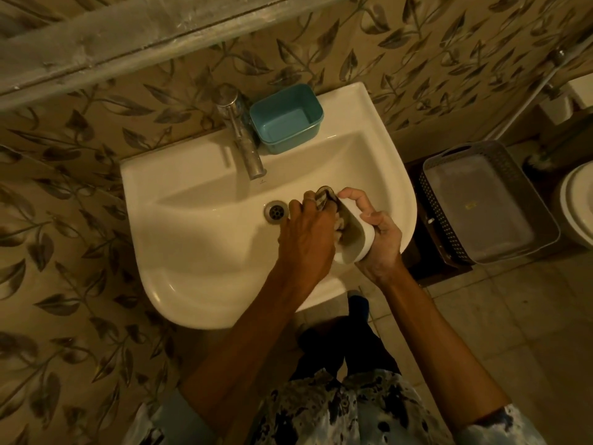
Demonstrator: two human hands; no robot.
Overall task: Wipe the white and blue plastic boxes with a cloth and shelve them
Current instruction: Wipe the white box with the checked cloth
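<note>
Over the right half of the sink basin, my right hand [382, 239] grips a white plastic box [357, 239], tilted with its opening toward my left. My left hand [308, 239] holds a patterned cloth [325, 195] bunched against and inside that box; most of the cloth is hidden behind the hand. A blue plastic box [287, 118] stands upright and empty on the sink's back ledge, just right of the tap.
A white sink [179, 252] is fixed to a leaf-patterned wall, with a chrome tap [244, 136] and a drain [276, 211]. A grey perforated basket [487, 200] sits on the floor at right, beside a toilet [577, 203]. A dusty shelf edge [160, 36] runs above.
</note>
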